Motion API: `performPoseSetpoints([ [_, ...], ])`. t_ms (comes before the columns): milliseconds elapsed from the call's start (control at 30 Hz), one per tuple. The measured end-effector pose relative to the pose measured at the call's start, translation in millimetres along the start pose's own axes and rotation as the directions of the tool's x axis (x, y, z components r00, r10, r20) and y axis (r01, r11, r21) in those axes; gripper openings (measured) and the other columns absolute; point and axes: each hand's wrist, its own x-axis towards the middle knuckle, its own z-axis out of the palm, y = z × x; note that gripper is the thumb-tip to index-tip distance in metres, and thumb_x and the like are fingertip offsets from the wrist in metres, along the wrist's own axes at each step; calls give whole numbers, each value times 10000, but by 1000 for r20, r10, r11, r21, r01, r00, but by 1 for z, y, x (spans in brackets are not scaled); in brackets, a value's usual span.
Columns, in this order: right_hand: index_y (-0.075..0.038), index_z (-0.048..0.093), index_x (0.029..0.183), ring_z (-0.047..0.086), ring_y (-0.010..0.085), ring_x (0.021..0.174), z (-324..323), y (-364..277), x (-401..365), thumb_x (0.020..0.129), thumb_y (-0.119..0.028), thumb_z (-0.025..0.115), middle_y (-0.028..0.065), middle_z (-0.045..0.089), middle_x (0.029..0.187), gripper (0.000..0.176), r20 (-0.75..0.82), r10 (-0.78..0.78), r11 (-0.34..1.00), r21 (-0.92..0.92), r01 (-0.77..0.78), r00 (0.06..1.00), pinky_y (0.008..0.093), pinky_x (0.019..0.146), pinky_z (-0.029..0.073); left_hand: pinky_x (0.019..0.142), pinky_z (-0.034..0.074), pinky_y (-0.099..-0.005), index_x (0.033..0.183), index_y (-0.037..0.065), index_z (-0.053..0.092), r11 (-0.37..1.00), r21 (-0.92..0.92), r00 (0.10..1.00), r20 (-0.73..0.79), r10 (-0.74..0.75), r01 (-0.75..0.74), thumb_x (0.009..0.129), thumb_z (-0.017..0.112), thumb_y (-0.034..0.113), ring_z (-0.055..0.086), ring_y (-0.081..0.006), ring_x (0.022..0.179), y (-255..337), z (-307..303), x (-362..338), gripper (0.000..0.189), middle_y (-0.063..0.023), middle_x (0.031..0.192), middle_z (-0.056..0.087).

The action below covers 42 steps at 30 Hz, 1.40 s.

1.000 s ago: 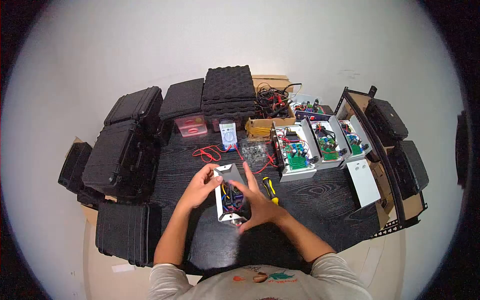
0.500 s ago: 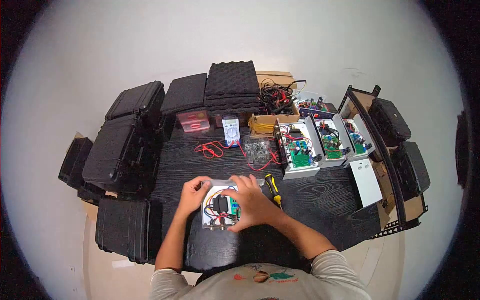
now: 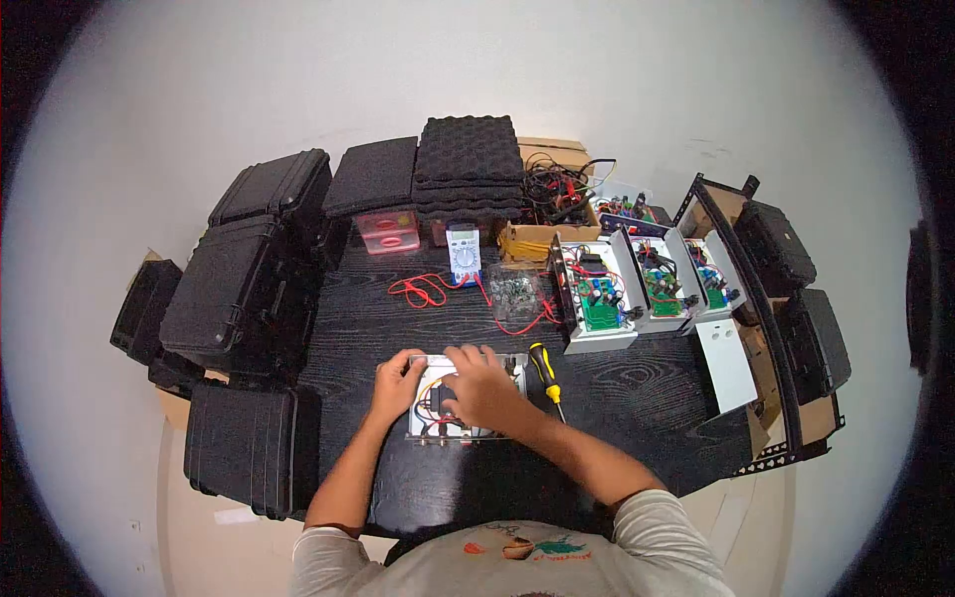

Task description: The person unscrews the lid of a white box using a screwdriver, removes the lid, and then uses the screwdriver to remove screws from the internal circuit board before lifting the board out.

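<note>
A white electronics enclosure lies open-topped on the table in front of me, with wires, a black component and connectors along its near edge. My left hand is closed on its left rear corner, thumb against the wall. Over the middle and right of the enclosure arches my right hand, its fingertips at the rear wall and its thumb bent inside near the black component. That hand hides most of the circuit board. Just right of the enclosure lies a yellow-and-black screwdriver.
Similar enclosures with green boards stand at the right rear, near a white panel. A multimeter with red leads and a bag of small parts lie behind. Black cases line the left; a shelf frame borders the right.
My right hand has shifted slightly up and left over the enclosure, its thumb lower and further inside. The board's visible green part is now covered. My left hand keeps its corner; the view shifted slightly.
</note>
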Motion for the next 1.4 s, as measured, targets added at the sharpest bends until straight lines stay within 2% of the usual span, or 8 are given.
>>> performPoseSetpoints([
  [333, -26, 776, 881, 581, 268, 1116, 27, -2, 18, 777, -192, 648, 132, 639, 1300, 234, -88, -141, 932, -348, 102, 986, 419, 885, 507, 628, 520, -321, 1058, 19, 732, 996, 79, 997, -48, 54, -50, 968, 686, 175, 654, -116, 658, -3, 1, -1, 185, -112, 750, 714],
  [500, -17, 757, 879, 599, 278, 1119, 16, -5, 21, 770, -184, 654, 137, 641, 1308, 225, -114, -216, 926, -339, 167, 970, 412, 861, 530, 906, 533, -375, 1104, 24, 720, 980, 56, 974, -111, 198, -193, 927, 648, 100, 700, -253, 1004, 13, 3, -2, 205, -162, 1085, 731],
  [633, -9, 721, 898, 649, 308, 1095, 11, 12, 21, 779, -132, 731, 131, 684, 1215, 171, -226, -28, 991, 122, 56, 974, 419, 877, 561, 1143, 403, -479, 1078, 30, 708, 882, 152, 892, -10, 452, -445, 869, 639, 54, 580, -403, 1285, 24, -6, -5, 221, -177, 1328, 660],
  [800, -33, 719, 945, 720, 290, 903, 13, 24, 19, 784, -89, 796, 114, 730, 997, 186, -359, 115, 907, 418, 50, 926, 385, 809, 585, 1152, 385, -527, 987, 27, 715, 850, 139, 861, 67, 504, -508, 913, 664, 112, 581, -389, 1288, 18, 2, -6, 123, -157, 1287, 689],
  [1100, -10, 752, 1011, 722, 144, 752, 15, 19, 14, 878, -96, 760, 117, 753, 933, 159, -33, 381, 648, 722, -241, 924, 296, 668, 572, 1135, 408, -560, 958, 37, 716, 863, 134, 872, 16, 490, -487, 871, 713, 56, 623, -367, 1228, 23, 4, -10, 89, -133, 1189, 717],
  [1200, -7, 758, 1017, 708, 93, 765, 20, 23, 13, 908, -101, 745, 102, 768, 924, 145, -66, 357, 625, 758, -185, 932, 270, 679, 572, 1120, 426, -563, 955, 37, 716, 849, 156, 860, 8, 510, -505, 856, 726, 37, 642, -363, 1189, 22, 6, -10, 100, -123, 1143, 723],
  [1300, 19, 748, 1046, 701, 77, 804, 11, 21, 12, 920, -98, 737, 92, 776, 950, 172, 107, 369, 561, 766, -313, 923, 270, 708, 585, 1114, 430, -570, 961, 40, 718, 849, 163, 860, -2, 510, -502, 850, 732, 31, 650, -357, 1160, 24, 5, -11, 112, -117, 1120, 724],
  [1400, 37, 726, 1095, 714, 105, 817, 30, 33, 7, 948, -90, 705, 78, 764, 926, 195, 237, 321, 237, 917, -321, 917, 278, 748, 592, 1117, 425, -570, 995, 35, 715, 835, 190, 850, -6, 527, -516, 875, 717, 64, 651, -353, 1145, 24, 4, -11, 123, -126, 1114, 721],
])
